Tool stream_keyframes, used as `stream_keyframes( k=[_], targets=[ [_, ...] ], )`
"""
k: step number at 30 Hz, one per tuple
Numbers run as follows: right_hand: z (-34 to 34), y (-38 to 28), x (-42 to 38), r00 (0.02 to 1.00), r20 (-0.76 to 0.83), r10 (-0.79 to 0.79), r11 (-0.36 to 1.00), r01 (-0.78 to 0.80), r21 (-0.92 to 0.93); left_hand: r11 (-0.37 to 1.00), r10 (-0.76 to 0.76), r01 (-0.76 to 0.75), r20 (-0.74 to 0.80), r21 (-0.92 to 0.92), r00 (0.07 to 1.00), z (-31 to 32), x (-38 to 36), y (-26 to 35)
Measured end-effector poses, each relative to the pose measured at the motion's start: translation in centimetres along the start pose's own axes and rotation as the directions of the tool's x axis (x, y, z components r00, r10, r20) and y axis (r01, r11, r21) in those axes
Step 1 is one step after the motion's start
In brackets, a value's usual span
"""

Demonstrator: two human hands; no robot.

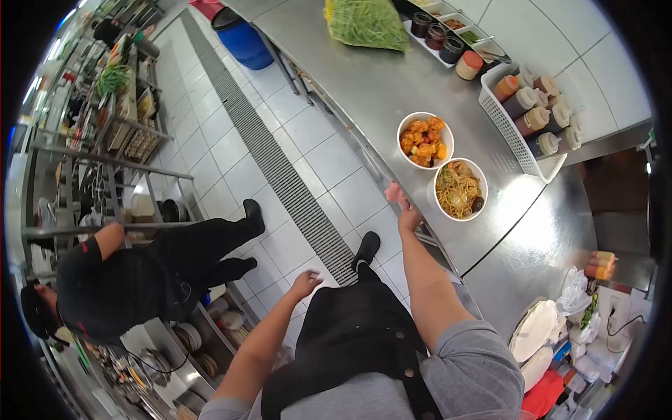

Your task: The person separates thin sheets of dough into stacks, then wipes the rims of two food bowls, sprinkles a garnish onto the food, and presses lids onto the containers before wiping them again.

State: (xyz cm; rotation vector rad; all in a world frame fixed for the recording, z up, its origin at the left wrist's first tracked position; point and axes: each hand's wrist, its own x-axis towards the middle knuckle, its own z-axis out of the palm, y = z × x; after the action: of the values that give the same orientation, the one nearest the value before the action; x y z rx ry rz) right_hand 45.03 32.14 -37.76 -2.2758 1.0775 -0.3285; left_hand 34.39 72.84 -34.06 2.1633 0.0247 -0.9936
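Observation:
My right hand (408, 215) is at the front edge of the steel counter (392, 91), its fingers closed on a small pink cloth (395, 192). Just beyond it on the counter stand two white bowls, touching or nearly so. One holds orange fried pieces (425, 142), the other noodles with vegetables (459, 189). My left hand (306, 283) hangs over the floor in front of my black apron, with fingers partly curled; whether anything is between them is too small to tell.
A white basket of squeeze bottles (507, 122) stands by the wall, near sauce jars (451, 49) and a bag of greens (364, 24). A person in black (133, 280) works at the left shelves. A blue barrel (241, 42) stands beyond the counter's side; a drain grate (259, 140) crosses the floor.

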Motion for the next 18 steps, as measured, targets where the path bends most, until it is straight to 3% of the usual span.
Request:
stream_keyframes(
  k=[1, 2, 3, 4, 5, 6, 7, 8, 10, 12, 13, 15, 16, 18],
  targets=[
    [-0.1, 0.3, -0.2, 0.996, 0.042, 0.081, 0.997, -0.082, 0.01, 0.995, 0.073, -0.076, 0.048, 0.058, 0.996, 0.2, 3.5, 2.4],
    [0.2, 0.7, -0.3, 0.983, 0.085, 0.16, 0.986, -0.163, 0.02, 0.979, 0.198, -0.193, 0.067, -0.071, 0.978, 0.9, 6.6, 4.9],
    [1.0, 2.1, -0.3, 0.981, 0.081, 0.175, 0.984, -0.176, 0.017, 0.977, 0.212, -0.213, 0.132, -0.004, 0.968, 2.1, 10.5, 6.2],
    [2.6, 4.6, 0.0, 0.994, 0.069, 0.08, 0.997, -0.079, -0.016, 0.985, 0.166, -0.171, 0.172, 0.014, 0.971, 1.5, 11.6, 11.7],
    [3.5, 5.9, 0.2, 0.998, 0.061, -0.015, 0.999, 0.018, -0.05, 0.98, 0.197, -0.196, 0.155, -0.026, 0.968, 2.8, 14.2, 13.5],
    [3.4, 5.7, 0.5, 0.998, 0.057, 0.003, 0.998, 0.0, -0.056, 0.977, 0.202, -0.211, 0.156, 0.043, 0.967, 2.5, 15.4, 17.7],
    [2.4, 5.3, 0.9, 0.996, 0.091, -0.016, 1.0, 0.014, 0.023, 0.969, 0.245, -0.244, 0.137, -0.028, 0.96, 3.5, 17.6, 19.5],
    [1.3, 5.3, 1.0, 0.991, 0.13, -0.035, 0.995, 0.022, 0.096, 0.965, 0.178, -0.141, 0.161, -0.22, 0.971, 4.4, 19.5, 21.4],
    [0.4, 5.3, 0.8, 0.987, 0.16, 0.012, 1.0, -0.008, -0.026, 0.828, 0.263, -0.198, 0.051, -0.524, 0.963, 7.1, 23.3, 23.0],
    [-1.5, 3.7, 0.6, 0.974, 0.214, 0.074, 0.988, -0.042, -0.15, 0.837, 0.441, -0.471, -0.167, -0.279, 0.882, 8.9, 26.3, 24.5],
    [-2.7, 2.6, 0.8, 0.973, 0.21, 0.099, 0.984, -0.064, -0.167, 0.84, 0.438, -0.46, -0.141, -0.288, 0.888, 9.0, 27.7, 25.2],
    [-4.1, 1.7, 0.7, 0.893, 0.41, 0.187, 0.982, -0.168, -0.082, 0.947, 0.322, -0.321, 0.024, -0.009, 0.947, 9.2, 28.7, 25.8],
    [-3.3, 1.8, 0.0, 0.924, 0.319, 0.21, 0.978, -0.196, -0.076, 0.947, 0.321, -0.321, 0.051, -0.007, 0.946, 9.3, 28.1, 25.9],
    [-2.2, 2.2, -0.5, 0.942, 0.244, 0.229, 0.971, -0.24, 0.018, 0.948, 0.264, -0.291, -0.192, -0.126, 0.945, 8.7, 26.9, 26.3]
  ],
)
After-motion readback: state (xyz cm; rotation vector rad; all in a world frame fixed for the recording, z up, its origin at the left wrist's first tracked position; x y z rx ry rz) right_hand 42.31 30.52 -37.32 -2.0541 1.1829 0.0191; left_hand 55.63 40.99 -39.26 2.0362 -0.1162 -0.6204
